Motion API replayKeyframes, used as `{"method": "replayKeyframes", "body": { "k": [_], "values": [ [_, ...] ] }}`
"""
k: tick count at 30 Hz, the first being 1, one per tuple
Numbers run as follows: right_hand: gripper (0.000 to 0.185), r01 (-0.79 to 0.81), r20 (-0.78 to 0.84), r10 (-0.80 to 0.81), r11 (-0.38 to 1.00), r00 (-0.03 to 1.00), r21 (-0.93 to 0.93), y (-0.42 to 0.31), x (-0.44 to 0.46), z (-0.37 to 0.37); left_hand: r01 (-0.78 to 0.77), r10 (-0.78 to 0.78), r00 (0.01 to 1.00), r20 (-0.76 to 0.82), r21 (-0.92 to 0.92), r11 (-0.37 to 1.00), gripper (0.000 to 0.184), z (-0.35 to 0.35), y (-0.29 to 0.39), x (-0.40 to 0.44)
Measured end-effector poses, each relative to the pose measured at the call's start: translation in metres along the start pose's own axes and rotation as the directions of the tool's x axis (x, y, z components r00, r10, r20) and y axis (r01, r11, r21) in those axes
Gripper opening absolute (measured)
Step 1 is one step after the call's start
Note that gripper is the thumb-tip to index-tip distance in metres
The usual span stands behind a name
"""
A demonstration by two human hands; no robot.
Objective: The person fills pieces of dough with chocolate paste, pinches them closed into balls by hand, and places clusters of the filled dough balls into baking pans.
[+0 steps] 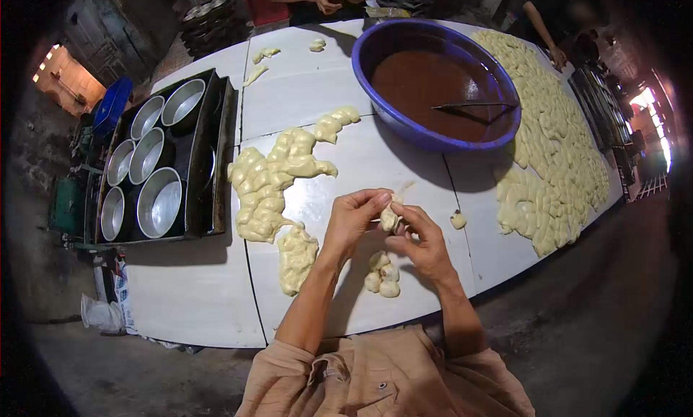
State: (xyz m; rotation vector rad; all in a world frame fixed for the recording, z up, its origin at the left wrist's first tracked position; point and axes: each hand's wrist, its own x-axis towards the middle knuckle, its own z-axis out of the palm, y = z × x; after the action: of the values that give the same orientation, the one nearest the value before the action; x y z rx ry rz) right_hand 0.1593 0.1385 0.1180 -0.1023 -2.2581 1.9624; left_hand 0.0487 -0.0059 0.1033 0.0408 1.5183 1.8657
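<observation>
Between the fingers of both hands is a small piece of pale dough (390, 219), held above the white table. My left hand (355, 213) pinches it from the left, its thumb and fingertips closed. From the right, my right hand (421, 238) grips the same piece with bent fingers. Below the hands a small cluster of dough balls (383, 276) rests on the table. To the left of my forearm lies a lump of dough (297, 260), beside a larger spread of dough pieces (263, 190). A single small dough bit (458, 220) sits right of my right hand.
A blue basin (393, 121) of brown liquid, with a dark stick in it, stands at the back. Round metal tins (159, 202) fill a dark tray (209, 222) on the left. Many dough pieces (552, 143) cover the right side. Two other people stand across the table (195, 294).
</observation>
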Motion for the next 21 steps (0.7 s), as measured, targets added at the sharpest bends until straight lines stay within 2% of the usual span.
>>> {"method": "replayKeyframes", "body": {
  "k": [2,5,8,9,11,14,15,16,17,18,19,20,21],
  "values": [
    [0.039,0.149,-0.063,-0.154,0.985,0.986,-0.084,0.034,-0.002,-0.004,-0.07,0.072,0.996,0.045,-0.054,0.996,0.038,0.011,-0.001,-0.011],
    [0.03,0.319,-0.178,-0.324,0.946,0.929,-0.056,0.038,0.001,-0.003,-0.182,0.185,0.979,0.086,-0.033,0.983,0.035,0.02,-0.005,-0.023],
    [0.023,0.317,-0.384,-0.308,0.948,0.87,-0.043,0.026,0.0,0.016,-0.209,0.212,0.968,0.134,-0.034,0.977,0.031,0.016,-0.012,-0.021],
    [0.022,0.348,-0.49,-0.26,0.932,0.832,0.097,0.031,0.001,0.028,-0.228,0.228,0.962,0.153,-0.013,0.973,0.031,0.015,-0.013,-0.02],
    [0.022,0.324,-0.465,-0.331,0.941,0.821,-0.097,0.044,-0.002,0.023,-0.239,0.243,0.946,0.215,-0.045,0.97,0.03,0.014,-0.018,-0.022],
    [0.018,0.276,-0.491,-0.404,0.908,0.772,-0.314,0.049,-0.004,0.023,-0.202,0.191,0.96,0.207,0.037,0.979,0.031,0.017,-0.026,-0.03],
    [0.016,0.239,-0.494,-0.403,0.901,0.77,-0.362,0.048,-0.007,0.021,-0.177,0.177,0.968,0.177,-0.013,0.984,0.029,0.021,-0.026,-0.034],
    [0.015,0.2,-0.495,-0.4,0.891,0.771,-0.408,0.047,-0.01,0.02,-0.176,0.159,0.973,0.169,0.091,0.98,0.028,0.022,-0.026,-0.037],
    [0.016,0.19,-0.508,-0.381,0.902,0.773,-0.387,0.048,-0.01,0.021,-0.17,0.14,0.977,0.158,0.194,0.966,0.028,0.021,-0.024,-0.038],
    [0.016,0.105,-0.488,-0.297,0.918,0.821,-0.382,0.05,-0.014,0.019,-0.163,0.125,0.982,0.144,0.293,0.942,0.027,0.021,-0.025,-0.038],
    [0.016,0.022,-0.465,-0.211,0.925,0.86,-0.379,0.052,-0.017,0.016,-0.125,0.112,0.99,0.09,0.156,0.98,0.028,0.02,-0.033,-0.033],
    [0.017,-0.058,-0.44,-0.125,0.924,0.889,-0.379,0.054,-0.02,0.015,-0.07,0.058,0.996,0.071,0.18,0.981,0.027,0.018,-0.032,-0.035],
    [0.018,-0.038,-0.458,-0.117,0.948,0.881,-0.316,0.036,-0.024,0.018,-0.08,0.07,0.995,0.066,0.162,0.984,0.029,0.018,-0.035,-0.035]
  ]
}}
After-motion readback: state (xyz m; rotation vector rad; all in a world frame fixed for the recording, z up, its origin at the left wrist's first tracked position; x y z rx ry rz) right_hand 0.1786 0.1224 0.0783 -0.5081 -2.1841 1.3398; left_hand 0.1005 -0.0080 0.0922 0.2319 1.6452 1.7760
